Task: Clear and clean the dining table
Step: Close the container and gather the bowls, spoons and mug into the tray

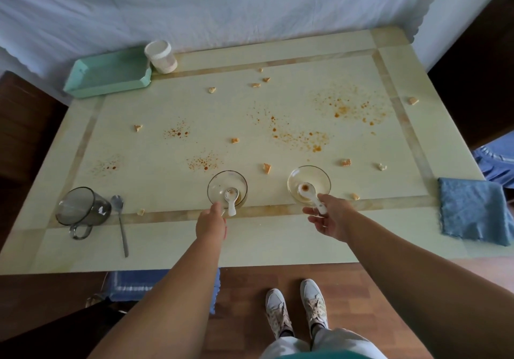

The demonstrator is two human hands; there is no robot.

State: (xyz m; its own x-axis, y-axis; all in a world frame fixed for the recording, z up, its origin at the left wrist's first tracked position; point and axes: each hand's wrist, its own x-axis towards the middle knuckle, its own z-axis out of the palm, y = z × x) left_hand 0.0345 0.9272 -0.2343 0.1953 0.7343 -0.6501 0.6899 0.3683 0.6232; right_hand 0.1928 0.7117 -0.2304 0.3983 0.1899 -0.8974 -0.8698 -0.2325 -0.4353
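Two glass bowls stand near the front edge of the pale dining table (278, 244), which is speckled with orange stains (345, 105) and bread crumbs (267, 168). In the left bowl (219, 180) lies a white ceramic spoon (231, 199). My left hand (210, 225) is at that bowl's near rim, its fingers curled against it. The right bowl (319, 176) holds a second white spoon (306, 190) with a brown spot in its scoop. My right hand (331, 217) pinches this spoon's handle, thumb on top.
A dark glass mug (80, 210) lies on its side at the front left beside a metal spoon (121, 219). At the back left are a mint tray (108, 72) and a white jar (161, 57). A blue cloth (472, 208) lies at the right edge.
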